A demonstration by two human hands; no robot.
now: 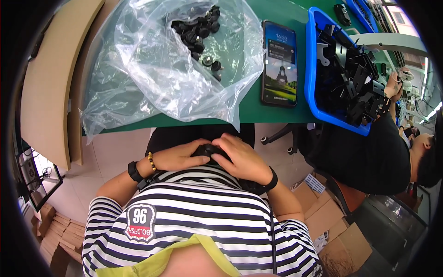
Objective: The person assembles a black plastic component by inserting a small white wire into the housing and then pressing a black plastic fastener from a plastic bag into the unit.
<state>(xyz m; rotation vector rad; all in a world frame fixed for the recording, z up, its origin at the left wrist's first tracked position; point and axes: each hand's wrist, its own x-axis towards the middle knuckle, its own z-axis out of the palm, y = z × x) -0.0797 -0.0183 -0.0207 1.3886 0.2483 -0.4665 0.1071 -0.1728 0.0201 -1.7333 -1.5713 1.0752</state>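
Observation:
Close to my body, below the table's front edge, my left hand and my right hand meet around a small black rounded part. Fingers of both hands are closed on it and cover much of it, so its exact kind cannot be made out. On the green table ahead lies a clear plastic bag, spread wide. Several black knob-like parts, some with short metal stems, sit in a heap in the bag.
Right of the bag, a phone lies with its screen lit. Beside it, a blue bin holds several black metal brackets. A co-worker in black sits at right. Cardboard boxes stand on the floor; a curved tan board is at left.

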